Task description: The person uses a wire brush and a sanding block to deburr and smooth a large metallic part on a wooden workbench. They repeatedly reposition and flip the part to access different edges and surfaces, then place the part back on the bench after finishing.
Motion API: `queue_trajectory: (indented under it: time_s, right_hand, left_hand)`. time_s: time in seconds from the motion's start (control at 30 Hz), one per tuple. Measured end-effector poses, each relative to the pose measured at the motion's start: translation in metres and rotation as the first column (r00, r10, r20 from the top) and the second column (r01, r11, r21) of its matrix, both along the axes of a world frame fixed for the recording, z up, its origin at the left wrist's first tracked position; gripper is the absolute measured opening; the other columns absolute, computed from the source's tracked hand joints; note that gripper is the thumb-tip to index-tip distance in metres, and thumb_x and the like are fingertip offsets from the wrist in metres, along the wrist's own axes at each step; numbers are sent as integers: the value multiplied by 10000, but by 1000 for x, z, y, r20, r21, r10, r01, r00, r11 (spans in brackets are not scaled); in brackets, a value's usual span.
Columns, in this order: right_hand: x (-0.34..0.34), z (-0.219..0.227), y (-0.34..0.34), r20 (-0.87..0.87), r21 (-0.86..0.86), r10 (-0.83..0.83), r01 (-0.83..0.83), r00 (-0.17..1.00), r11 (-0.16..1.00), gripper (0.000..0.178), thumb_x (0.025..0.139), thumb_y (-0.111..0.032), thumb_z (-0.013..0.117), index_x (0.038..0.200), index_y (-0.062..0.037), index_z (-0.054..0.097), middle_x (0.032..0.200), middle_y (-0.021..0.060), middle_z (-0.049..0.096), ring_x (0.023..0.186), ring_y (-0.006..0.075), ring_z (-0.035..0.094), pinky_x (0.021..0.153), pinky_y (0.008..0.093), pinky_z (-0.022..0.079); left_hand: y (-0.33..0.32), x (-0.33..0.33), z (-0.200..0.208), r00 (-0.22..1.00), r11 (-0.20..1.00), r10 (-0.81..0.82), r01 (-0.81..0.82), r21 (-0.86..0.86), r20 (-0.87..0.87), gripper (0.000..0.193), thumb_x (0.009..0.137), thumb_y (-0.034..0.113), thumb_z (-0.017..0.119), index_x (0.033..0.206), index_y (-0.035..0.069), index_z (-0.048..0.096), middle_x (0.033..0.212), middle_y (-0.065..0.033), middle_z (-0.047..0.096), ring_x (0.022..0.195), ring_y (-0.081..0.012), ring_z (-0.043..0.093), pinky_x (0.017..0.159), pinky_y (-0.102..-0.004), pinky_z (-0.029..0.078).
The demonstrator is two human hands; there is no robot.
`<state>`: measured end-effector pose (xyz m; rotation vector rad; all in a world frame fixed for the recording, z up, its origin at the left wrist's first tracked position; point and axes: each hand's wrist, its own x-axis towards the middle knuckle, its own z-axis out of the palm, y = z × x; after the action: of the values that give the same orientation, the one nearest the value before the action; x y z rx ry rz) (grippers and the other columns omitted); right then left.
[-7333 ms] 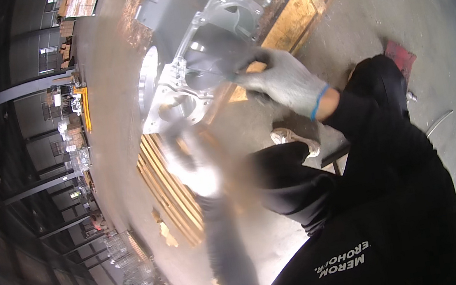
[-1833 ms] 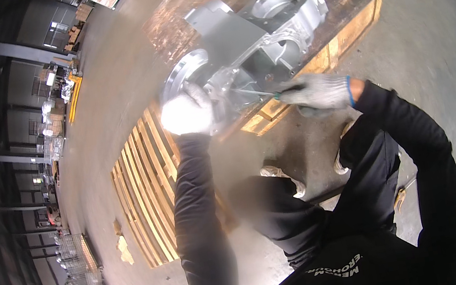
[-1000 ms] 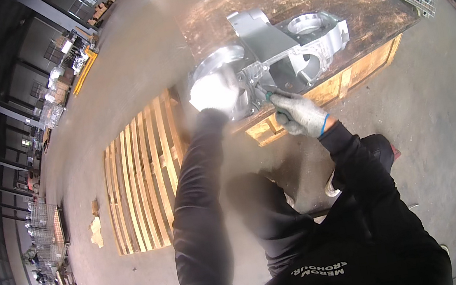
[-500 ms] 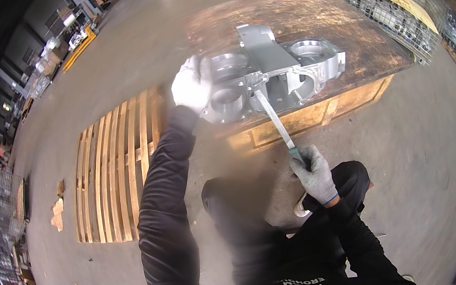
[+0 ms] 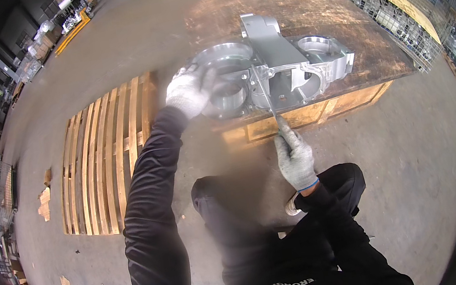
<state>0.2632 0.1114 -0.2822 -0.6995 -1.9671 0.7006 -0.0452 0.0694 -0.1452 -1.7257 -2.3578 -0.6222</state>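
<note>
A silver-grey metal casting (image 5: 279,52) with several round openings lies on a wooden crate-like table (image 5: 301,2). My left hand (image 5: 187,92), in a white glove, is closed at the casting's left edge, its fingertips blurred. In my right hand (image 5: 296,160), gloved in grey-white, is a flat file (image 5: 265,91). The index finger stretches along the file toward its blade. The blade points away from me and lies against the casting's inner edge, between the left round openings and the large front opening. The right hand mostly hides the file's handle.
Left of the table a slatted wooden pallet (image 5: 104,161) lies on the concrete floor. A wire-mesh cage (image 5: 390,6) with metal parts stands at the far right. Cardboard scraps (image 5: 44,204) lie at the left. My knees are close below the table's front edge.
My right hand has pushed the file forward and slightly left, and its blade has turned edge-on. The index finger has straightened along it. My left hand remains by the casting's left edge.
</note>
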Motion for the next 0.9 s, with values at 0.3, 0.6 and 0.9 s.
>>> queue_trajectory:
  time_s: [0.3, 0.6, 0.9]
  right_hand:
    - [17, -15, -44, 109, -242, 125, -96, 986, 966, 450, 997, 4, 707, 1439, -75, 684, 961, 139, 726, 876, 213, 730, 799, 317, 571]
    - [140, 39, -7, 157, -173, -136, 163, 978, 971, 441, 1014, -30, 692, 1453, -5, 655, 1031, 184, 754, 949, 235, 757, 872, 340, 584]
    - [318, -150, 21, 651, -312, -521, 820, 552, 479, 361, 951, -311, 760, 1183, -34, 742, 1000, 246, 774, 924, 424, 777, 784, 489, 599]
  left_hand:
    - [-2, 3, 2, 999, 998, -31, 33, 54, -24, 455, 1118, 365, 532, 1326, 1, 710, 1393, -268, 672, 1357, -443, 586, 1176, -488, 446]
    - [0, 1, -9, 999, 994, -29, 32, 101, -24, 421, 1131, 317, 512, 1235, -40, 710, 1279, -287, 690, 1258, -466, 609, 1114, -489, 462]
    - [-5, -44, -40, 975, 988, -51, 17, 153, 216, 338, 1156, 254, 578, 1326, -12, 700, 1217, -115, 743, 1133, -188, 674, 1015, -357, 530]
